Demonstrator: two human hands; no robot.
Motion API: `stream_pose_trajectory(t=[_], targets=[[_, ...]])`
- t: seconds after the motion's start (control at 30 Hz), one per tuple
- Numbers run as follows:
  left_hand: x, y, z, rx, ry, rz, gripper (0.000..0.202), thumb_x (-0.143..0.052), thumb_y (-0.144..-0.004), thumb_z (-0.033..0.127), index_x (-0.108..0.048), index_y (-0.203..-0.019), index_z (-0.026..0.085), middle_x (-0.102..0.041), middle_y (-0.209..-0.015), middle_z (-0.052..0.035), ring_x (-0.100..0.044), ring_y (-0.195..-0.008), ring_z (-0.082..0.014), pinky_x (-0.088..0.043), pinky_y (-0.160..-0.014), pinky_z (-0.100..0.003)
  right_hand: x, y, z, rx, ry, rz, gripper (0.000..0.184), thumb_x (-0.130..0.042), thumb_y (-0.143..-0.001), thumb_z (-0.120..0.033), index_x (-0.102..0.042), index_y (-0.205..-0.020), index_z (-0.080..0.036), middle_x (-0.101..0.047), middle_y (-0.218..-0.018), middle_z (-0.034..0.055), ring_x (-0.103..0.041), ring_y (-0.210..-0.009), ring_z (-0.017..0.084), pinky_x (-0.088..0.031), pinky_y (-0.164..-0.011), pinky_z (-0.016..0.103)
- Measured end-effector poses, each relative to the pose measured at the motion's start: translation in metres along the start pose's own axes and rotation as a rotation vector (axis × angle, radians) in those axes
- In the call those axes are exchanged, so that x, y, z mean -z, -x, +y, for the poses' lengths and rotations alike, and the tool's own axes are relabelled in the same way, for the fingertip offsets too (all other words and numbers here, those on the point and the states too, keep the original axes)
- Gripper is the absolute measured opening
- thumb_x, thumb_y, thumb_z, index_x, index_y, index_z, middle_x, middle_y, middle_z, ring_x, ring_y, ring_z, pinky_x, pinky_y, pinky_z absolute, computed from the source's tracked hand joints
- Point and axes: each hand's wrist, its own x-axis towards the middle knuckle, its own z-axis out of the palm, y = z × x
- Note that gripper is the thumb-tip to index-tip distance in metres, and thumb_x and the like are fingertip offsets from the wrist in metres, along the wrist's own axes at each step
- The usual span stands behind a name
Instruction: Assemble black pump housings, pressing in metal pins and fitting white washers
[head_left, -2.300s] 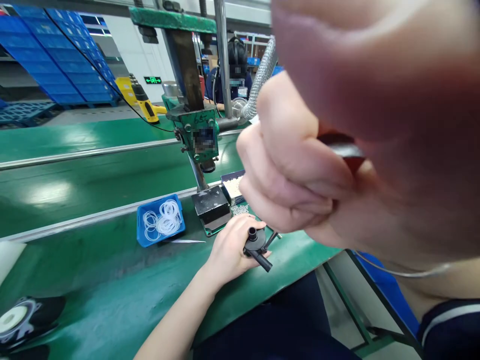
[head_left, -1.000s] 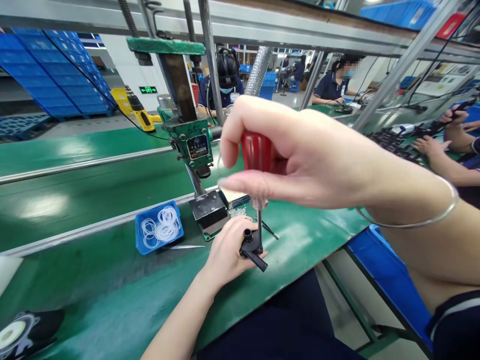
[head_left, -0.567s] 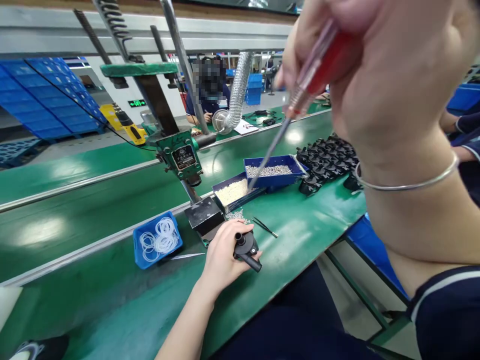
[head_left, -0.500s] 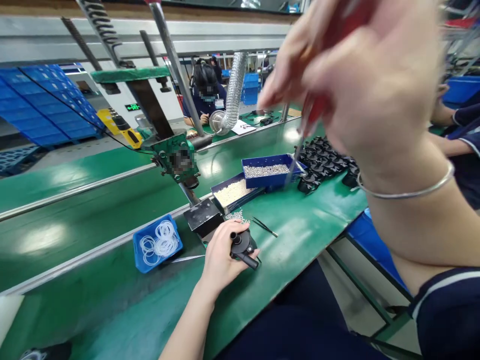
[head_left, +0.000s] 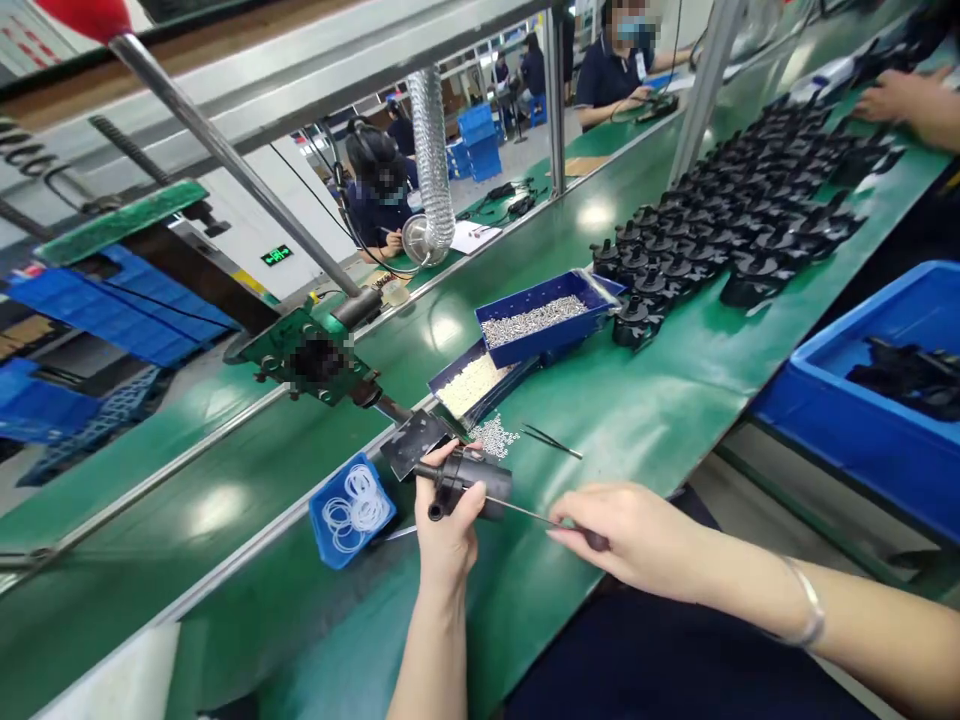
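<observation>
A black plastic pump housing (head_left: 480, 478) with two short pipe stubs lies tilted on its side in my left hand (head_left: 448, 545), fingers and thumb closed around it. My right hand (head_left: 637, 540), wearing a bangle, grips a thin-shafted screwdriver (head_left: 525, 511) by its dark handle. The shaft runs left to the housing's side near my left thumb; its tip is hard to make out. Just beyond the housing lies a small heap of tiny metal rings (head_left: 493, 437), and black tweezers (head_left: 553, 441) rest on the green table to its right.
Left of my hand stands a blue bin of white rings (head_left: 319, 520). Behind are blue trays of cream pieces (head_left: 436, 388) and metal pieces (head_left: 517, 350). A green-headed press (head_left: 315, 350) rises at left. Rows of black housings (head_left: 675, 260) fill the right, near another person's hand (head_left: 911, 105).
My right hand has come down from high before the camera, bringing the screwdriver to the housing. My left hand has tipped the housing onto its side. The view has turned right.
</observation>
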Motion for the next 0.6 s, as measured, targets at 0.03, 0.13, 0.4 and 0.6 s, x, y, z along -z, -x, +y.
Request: stream_pose_trajectory(t=[0.03, 0.13, 0.4, 0.6], targets=[[-0.001, 0.0, -0.002, 0.028, 0.049, -0.007, 0.063, -0.074, -0.08, 0.049, -0.05, -0.133, 0.024, -0.066, -0.118, -0.0109, -0.067, -0.107, -0.0258, -0.057, -0.092, -0.04, 0.006, 0.004, -0.002, 0.034, -0.014, 0.068, 0.022, -0.046, -0.101, -0.025, -0.064, -0.094, -0.016, -0.062, -0.07, 0.0028, -0.059, -0.065, 0.015, -0.043, -0.06, 0.027], [-0.005, 0.002, -0.006, 0.153, 0.2, -0.041, 0.065, -0.074, -0.078, 0.056, -0.053, -0.131, 0.026, -0.068, -0.113, -0.0089, -0.065, -0.115, -0.0295, -0.057, -0.094, -0.044, 0.02, 0.013, -0.006, 0.082, -0.047, 0.234, 0.02, -0.047, -0.099, -0.017, -0.066, -0.103, -0.016, -0.064, -0.07, 0.0022, -0.061, -0.064, 0.014, -0.046, -0.062, 0.027], [-0.016, 0.007, 0.006, 0.53, 0.441, -0.055, 0.069, -0.038, -0.086, 0.082, -0.054, -0.129, 0.031, -0.065, -0.12, -0.0075, -0.055, -0.129, -0.032, -0.065, -0.076, -0.042, 0.027, 0.024, -0.005, -0.038, -0.056, 0.401, 0.025, -0.055, -0.096, -0.013, -0.065, -0.118, -0.018, -0.06, -0.065, -0.0032, -0.053, -0.052, 0.01, -0.042, -0.054, 0.026], [-0.018, 0.006, 0.014, 0.647, 0.632, -0.055, 0.064, -0.051, -0.085, 0.076, -0.061, -0.122, 0.026, -0.068, -0.112, -0.006, -0.057, -0.127, -0.0314, -0.066, -0.073, -0.035, 0.027, 0.025, -0.002, 0.006, -0.009, 0.378, 0.036, -0.054, -0.096, -0.012, -0.059, -0.131, -0.017, -0.045, -0.058, -0.0066, -0.047, -0.05, 0.01, -0.038, -0.053, 0.026]])
